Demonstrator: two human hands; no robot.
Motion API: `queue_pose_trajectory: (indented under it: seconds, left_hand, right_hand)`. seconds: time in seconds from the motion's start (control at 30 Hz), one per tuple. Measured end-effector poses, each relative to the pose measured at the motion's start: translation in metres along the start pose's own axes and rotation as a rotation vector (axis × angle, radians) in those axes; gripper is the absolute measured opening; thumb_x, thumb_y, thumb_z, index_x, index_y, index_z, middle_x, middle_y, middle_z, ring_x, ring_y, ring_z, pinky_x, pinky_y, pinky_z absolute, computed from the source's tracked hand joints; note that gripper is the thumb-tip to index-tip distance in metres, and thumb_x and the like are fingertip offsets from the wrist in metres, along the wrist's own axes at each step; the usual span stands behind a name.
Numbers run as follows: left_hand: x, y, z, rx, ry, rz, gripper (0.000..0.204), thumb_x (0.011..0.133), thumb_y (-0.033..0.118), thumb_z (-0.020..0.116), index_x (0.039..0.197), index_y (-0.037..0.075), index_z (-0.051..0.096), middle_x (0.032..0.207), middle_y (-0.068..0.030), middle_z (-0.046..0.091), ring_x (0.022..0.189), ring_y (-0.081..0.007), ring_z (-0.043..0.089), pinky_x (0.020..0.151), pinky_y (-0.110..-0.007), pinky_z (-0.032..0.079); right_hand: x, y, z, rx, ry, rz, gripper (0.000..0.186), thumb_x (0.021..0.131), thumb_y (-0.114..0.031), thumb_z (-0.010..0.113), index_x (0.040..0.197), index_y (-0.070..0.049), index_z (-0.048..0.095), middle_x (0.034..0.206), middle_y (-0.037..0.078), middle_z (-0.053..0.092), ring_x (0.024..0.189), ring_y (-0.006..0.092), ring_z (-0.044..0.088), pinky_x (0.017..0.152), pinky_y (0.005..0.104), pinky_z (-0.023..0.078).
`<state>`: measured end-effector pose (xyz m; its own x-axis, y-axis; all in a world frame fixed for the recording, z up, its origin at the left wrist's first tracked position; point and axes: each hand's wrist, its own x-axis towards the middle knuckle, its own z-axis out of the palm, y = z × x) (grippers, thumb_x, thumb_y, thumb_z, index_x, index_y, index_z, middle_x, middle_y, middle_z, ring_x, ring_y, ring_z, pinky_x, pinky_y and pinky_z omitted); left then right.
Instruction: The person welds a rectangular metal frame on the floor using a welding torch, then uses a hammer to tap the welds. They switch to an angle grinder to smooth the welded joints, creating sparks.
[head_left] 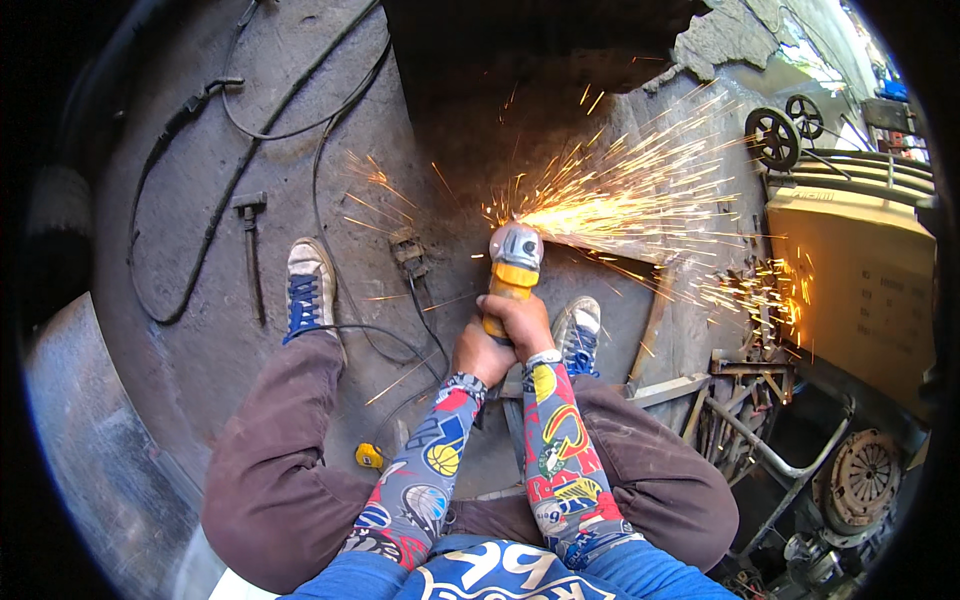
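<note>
Both my hands are wrapped round a yellow angle grinder [513, 278] with a silver head, held out between my feet. My left hand [483, 352] grips the rear of its body. Further forward, my right hand [522, 322] closes round the yellow housing. Bright sparks [620, 215] fan out from the grinder's front, mostly to the right. The disc's contact point is lost in the glare. Just right of the grinder, a metal frame piece [652, 322] lies low near my right shoe.
A hammer [256, 255], a black cable with a clamp-like handle [190, 108] and a yellow tape measure [369, 456] lie to the left. A cord connector [409, 252] sits near the grinder. Sparks reach a cardboard box [850, 290] at right, above scrap metal and a round clutch part [863, 478].
</note>
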<state>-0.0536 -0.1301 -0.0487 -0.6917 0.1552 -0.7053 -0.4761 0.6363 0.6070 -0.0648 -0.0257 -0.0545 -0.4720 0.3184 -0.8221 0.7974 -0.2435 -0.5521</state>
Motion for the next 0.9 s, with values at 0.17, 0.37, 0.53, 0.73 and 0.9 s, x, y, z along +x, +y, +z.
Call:
queue_pose_trajectory:
  seconds: [0.17, 0.37, 0.53, 0.73, 0.9]
  left_hand:
    - [-0.002, 0.006, -0.002, 0.077, -0.041, -0.111, 0.069, 0.063, 0.043, 0.085, 0.115, 0.005, 0.062, 0.102, -0.0233, 0.072, 0.101, -0.0426, 0.068, 0.084, -0.049, 0.054]
    - [-0.005, 0.015, -0.008, 0.058, -0.046, -0.082, 0.071, 0.066, 0.044, 0.083, 0.117, 0.001, 0.059, 0.107, -0.0259, 0.07, 0.103, -0.0426, 0.067, 0.087, -0.048, 0.054]
    - [-0.005, 0.017, -0.009, -0.001, -0.044, -0.122, 0.07, 0.067, 0.042, 0.083, 0.117, 0.0, 0.059, 0.109, -0.0265, 0.07, 0.105, -0.0427, 0.066, 0.089, -0.048, 0.054]
    - [-0.005, 0.015, -0.011, -0.018, -0.049, -0.113, 0.071, 0.066, 0.043, 0.083, 0.119, 0.003, 0.058, 0.109, -0.0253, 0.07, 0.105, -0.0428, 0.066, 0.089, -0.048, 0.054]
    - [-0.005, 0.019, -0.012, 0.009, -0.081, -0.154, 0.072, 0.066, 0.043, 0.083, 0.12, 0.004, 0.057, 0.108, -0.0255, 0.07, 0.103, -0.0437, 0.067, 0.087, -0.049, 0.055]
  right_hand:
    - [0.001, -0.002, 0.0, 0.006, 0.0, 0.018, 0.035, 0.074, -0.014, 0.082, 0.103, -0.001, 0.067, 0.093, 0.005, 0.069, 0.079, 0.0165, 0.065, 0.073, 0.0341, 0.052]
    - [-0.003, -0.011, -0.001, 0.066, -0.067, 0.047, 0.036, 0.074, -0.014, 0.082, 0.104, -0.001, 0.067, 0.094, 0.006, 0.07, 0.079, 0.0164, 0.065, 0.074, 0.0344, 0.053]
    - [-0.005, -0.018, 0.002, 0.017, -0.04, 0.044, 0.032, 0.072, -0.014, 0.082, 0.099, -0.002, 0.069, 0.09, 0.006, 0.071, 0.078, 0.0172, 0.067, 0.073, 0.034, 0.054]
    - [-0.005, -0.016, 0.002, 0.046, -0.043, 0.053, 0.033, 0.073, -0.014, 0.082, 0.1, 0.0, 0.07, 0.092, 0.006, 0.071, 0.079, 0.0171, 0.067, 0.074, 0.0345, 0.054]
    - [-0.005, -0.013, 0.001, 0.028, -0.069, 0.038, 0.034, 0.076, -0.014, 0.081, 0.104, -0.002, 0.066, 0.092, 0.005, 0.069, 0.077, 0.0167, 0.065, 0.072, 0.0342, 0.053]
